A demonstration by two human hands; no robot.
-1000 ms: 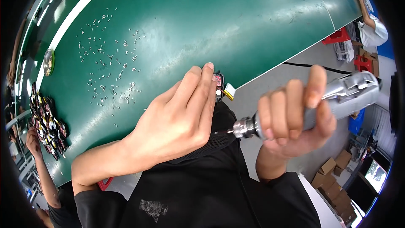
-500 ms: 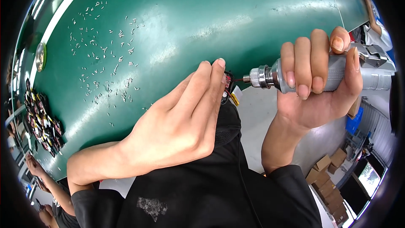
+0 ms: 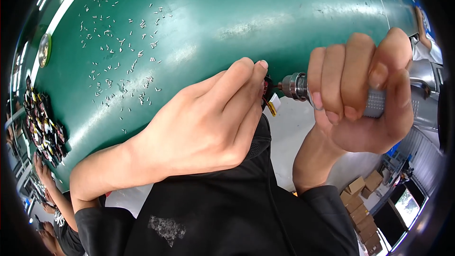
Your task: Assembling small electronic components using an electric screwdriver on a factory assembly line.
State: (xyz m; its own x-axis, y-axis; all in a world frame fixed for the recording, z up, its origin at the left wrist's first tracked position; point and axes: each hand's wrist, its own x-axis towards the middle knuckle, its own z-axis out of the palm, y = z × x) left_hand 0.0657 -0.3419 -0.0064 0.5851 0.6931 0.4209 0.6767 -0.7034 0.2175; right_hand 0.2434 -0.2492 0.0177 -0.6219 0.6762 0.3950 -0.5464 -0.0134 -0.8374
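Note:
Closed around a small dark electronic part [image 3: 268,89] is my left hand [image 3: 204,128], its back toward the view and covering most of the part. A bit of red shows on the part, and a yellow-and-white tab [image 3: 273,105] sticks out below it. My right hand [image 3: 362,90] wraps round the grey body of an electric screwdriver [image 3: 295,86], held level with its silver collar to the left. The thin bit reaches the part's right side; whether it sits in a screw is hidden.
A green tabletop [image 3: 204,9] carries many scattered small screws [image 3: 121,45]. At its left edge lie a heap of similar dark wired parts [image 3: 45,128] and a round dish [image 3: 44,51]. A co-worker's arm [image 3: 59,199] is at lower left; cardboard boxes [image 3: 362,218] stand at lower right.
My left hand and the part have shifted slightly right. The screwdriver's body has come closer to the view, and my right thumb and fingers have tightened round it.

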